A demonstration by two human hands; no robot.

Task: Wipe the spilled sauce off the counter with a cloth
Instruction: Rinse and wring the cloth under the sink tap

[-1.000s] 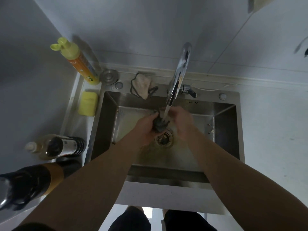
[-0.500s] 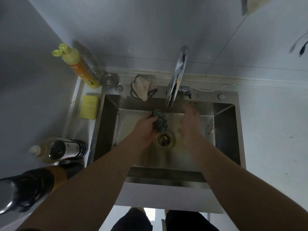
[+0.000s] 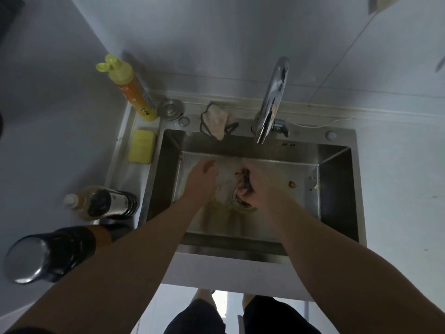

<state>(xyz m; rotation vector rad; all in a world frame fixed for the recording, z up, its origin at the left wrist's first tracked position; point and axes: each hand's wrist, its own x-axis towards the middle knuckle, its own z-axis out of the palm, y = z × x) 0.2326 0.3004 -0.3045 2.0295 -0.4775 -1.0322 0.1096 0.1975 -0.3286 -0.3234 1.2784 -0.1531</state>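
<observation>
Both my hands are down inside the steel sink [image 3: 337, 189]. My right hand [image 3: 257, 186] grips a dark, wet, bunched-up cloth [image 3: 244, 180] just above the drain [image 3: 240, 201]. My left hand [image 3: 201, 179] hovers to the left of it with fingers loose and holds nothing. The chrome faucet [image 3: 272, 102] arches over the back of the basin; no water stream is visible. The basin floor shows yellowish-brown staining. The counter [image 3: 404, 189] to the right is pale with a few small specks.
A second pale rag [image 3: 218, 122] lies on the back rim. A yellow sponge [image 3: 141, 146] and an orange detergent bottle [image 3: 132, 90] stand at the left rim. Dark sauce bottles [image 3: 103, 202] and a black bottle [image 3: 48, 254] crowd the left counter.
The cloth passed from my left hand to my right hand. My left hand drew away to the left and opened. The water stream seen a second ago is gone.
</observation>
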